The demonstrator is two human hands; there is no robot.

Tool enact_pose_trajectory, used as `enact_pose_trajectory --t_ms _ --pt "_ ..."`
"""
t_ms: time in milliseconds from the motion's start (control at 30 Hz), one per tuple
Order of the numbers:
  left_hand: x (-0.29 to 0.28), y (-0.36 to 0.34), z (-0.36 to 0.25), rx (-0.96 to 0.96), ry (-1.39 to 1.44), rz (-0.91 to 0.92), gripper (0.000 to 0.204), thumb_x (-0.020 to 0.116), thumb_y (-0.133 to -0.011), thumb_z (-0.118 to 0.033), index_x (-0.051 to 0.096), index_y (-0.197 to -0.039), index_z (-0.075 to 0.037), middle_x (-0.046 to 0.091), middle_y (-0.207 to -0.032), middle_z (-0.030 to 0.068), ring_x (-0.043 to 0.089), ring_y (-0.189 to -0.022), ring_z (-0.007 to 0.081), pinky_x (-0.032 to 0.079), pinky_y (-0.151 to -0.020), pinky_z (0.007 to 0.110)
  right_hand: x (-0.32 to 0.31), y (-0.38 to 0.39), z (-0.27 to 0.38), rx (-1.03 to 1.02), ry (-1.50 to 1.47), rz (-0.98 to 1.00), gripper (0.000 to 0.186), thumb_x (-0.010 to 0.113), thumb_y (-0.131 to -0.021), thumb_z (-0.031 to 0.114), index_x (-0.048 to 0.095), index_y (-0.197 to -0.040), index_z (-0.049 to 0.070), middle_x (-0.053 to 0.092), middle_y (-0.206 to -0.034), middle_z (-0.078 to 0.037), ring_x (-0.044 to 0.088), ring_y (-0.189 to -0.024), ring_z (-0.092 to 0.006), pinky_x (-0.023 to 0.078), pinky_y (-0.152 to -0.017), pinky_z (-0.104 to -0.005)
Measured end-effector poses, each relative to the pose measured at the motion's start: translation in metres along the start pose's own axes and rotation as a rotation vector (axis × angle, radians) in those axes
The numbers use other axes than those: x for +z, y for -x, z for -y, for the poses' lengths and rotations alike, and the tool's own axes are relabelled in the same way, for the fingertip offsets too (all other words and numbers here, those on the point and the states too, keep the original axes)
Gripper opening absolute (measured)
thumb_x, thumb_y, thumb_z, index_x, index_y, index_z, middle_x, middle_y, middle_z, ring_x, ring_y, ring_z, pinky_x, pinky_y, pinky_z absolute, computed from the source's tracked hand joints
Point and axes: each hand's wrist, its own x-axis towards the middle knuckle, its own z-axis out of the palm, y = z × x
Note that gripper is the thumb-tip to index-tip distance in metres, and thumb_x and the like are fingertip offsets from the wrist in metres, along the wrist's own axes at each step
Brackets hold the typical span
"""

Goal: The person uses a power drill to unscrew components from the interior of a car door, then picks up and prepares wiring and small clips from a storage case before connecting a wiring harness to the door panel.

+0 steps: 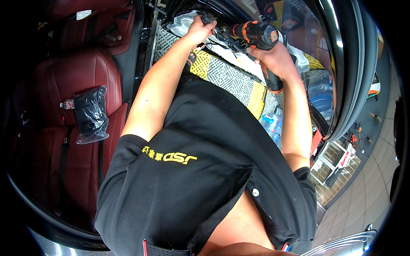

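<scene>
My left hand (198,32) grips a small black piece (207,20) at the upper middle. My right hand (275,59) is wrapped around a black-and-orange cordless drill (260,35), whose front points left toward that piece. A black part with wires (226,40) lies between my hands, partly hidden by the drill. Around it are crumpled white sheeting (181,23) and a patterned yellow, grey and white mat (226,77). A small dark tool (191,60) shows just below my left hand, partly behind my forearm.
Dark red car seats (74,74) are on the left, holding a black plastic bag (92,119) and a bottle (67,105). A curved black door frame (358,64) borders the right. Plastic bottles (271,126) and white metal frames (331,158) sit lower right.
</scene>
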Motion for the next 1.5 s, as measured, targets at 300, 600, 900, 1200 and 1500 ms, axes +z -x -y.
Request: enact_pose_trajectory --t_ms 300,600,900,1200,1500 --pt "-0.001 -0.003 0.004 -0.004 -0.009 0.007 0.036 0.073 -0.1 -0.026 0.057 -0.12 -0.001 0.069 -0.099 0.0079 0.07 -0.086 0.0164 0.059 -0.079 0.031 -0.001 -0.005 -0.002 0.014 -0.013 0.023 0.021 0.08 -0.087 0.021 0.073 -0.1 0.006 0.063 -0.07 0.002 0.055 -0.062 -0.0073 0.043 -0.057 -0.0276" --pt "-0.002 -0.003 0.002 0.004 -0.026 0.014 0.054 0.075 -0.098 -0.029 0.046 -0.128 0.005 0.069 -0.101 0.0107 0.069 -0.087 0.0167 0.059 -0.079 0.032 -0.001 -0.017 -0.012 -0.043 0.055 0.016 0.027 0.082 -0.084 0.024 0.075 -0.103 0.005 0.067 -0.071 -0.002 0.061 -0.063 -0.0107 0.048 -0.061 -0.0308" --pt "0.0 -0.002 0.001 0.039 -0.069 0.018 0.063 0.077 -0.096 -0.031 0.042 -0.13 0.01 0.07 -0.103 0.013 0.069 -0.089 0.0198 0.056 -0.082 0.033 -0.005 -0.018 -0.002 -0.016 0.134 0.029 0.032 0.084 -0.082 0.027 0.077 -0.107 0.008 0.07 -0.072 -0.004 0.065 -0.066 -0.0133 0.052 -0.066 -0.0333" --pt "-0.005 -0.009 0.012 0.072 -0.073 0.018 0.065 0.077 -0.096 -0.031 0.042 -0.13 0.011 0.07 -0.105 0.0133 0.069 -0.09 0.0202 0.056 -0.083 0.033 -0.002 -0.017 0.007 -0.015 0.136 0.032 0.035 0.084 -0.083 0.026 0.077 -0.111 0.007 0.072 -0.076 -0.006 0.067 -0.068 -0.0142 0.053 -0.067 -0.0336" --pt "-0.001 -0.008 0.009 0.072 -0.077 0.013 0.068 0.077 -0.096 -0.033 0.041 -0.134 0.011 0.071 -0.102 0.0131 0.07 -0.091 0.0216 0.055 -0.084 0.034 0.0 -0.016 -0.007 -0.004 0.169 0.012 0.035 0.083 -0.083 0.029 0.077 -0.11 0.006 0.074 -0.079 -0.007 0.069 -0.068 -0.0153 0.054 -0.067 -0.0335"
